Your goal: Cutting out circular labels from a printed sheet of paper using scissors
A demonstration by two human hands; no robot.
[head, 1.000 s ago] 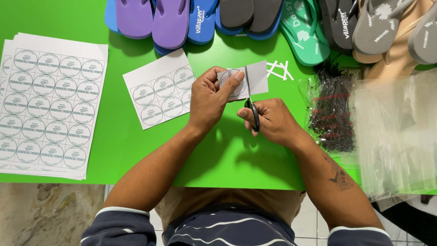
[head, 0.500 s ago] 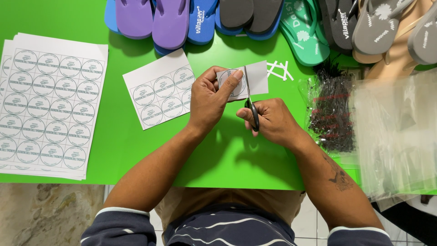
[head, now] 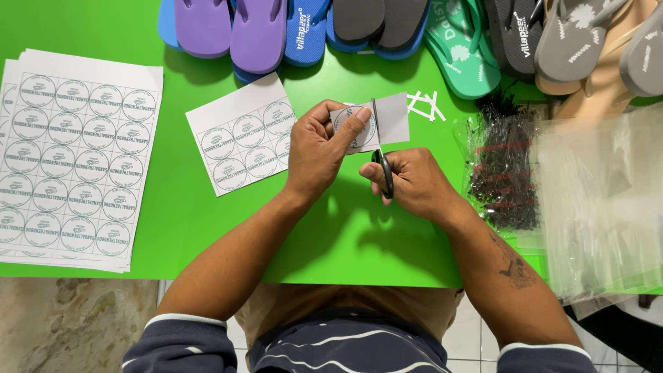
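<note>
My left hand [head: 319, 148] pinches a small piece of white paper [head: 392, 119] with a round printed label on it, held above the green table [head: 207, 221]. My right hand [head: 413, 184] grips black-handled scissors [head: 381, 159], whose blades run up through the paper just right of the label. A partly cut sheet of round labels [head: 242, 135] lies flat to the left of my left hand. Thin white paper offcuts [head: 425, 105] lie just beyond the held piece.
A stack of full label sheets [head: 69, 159] covers the table's left side. Several flip-flops in blue, purple, grey, green and tan [head: 387, 27] line the far edge. A bag of black ties [head: 504, 166] and clear plastic bags [head: 601, 200] lie at the right.
</note>
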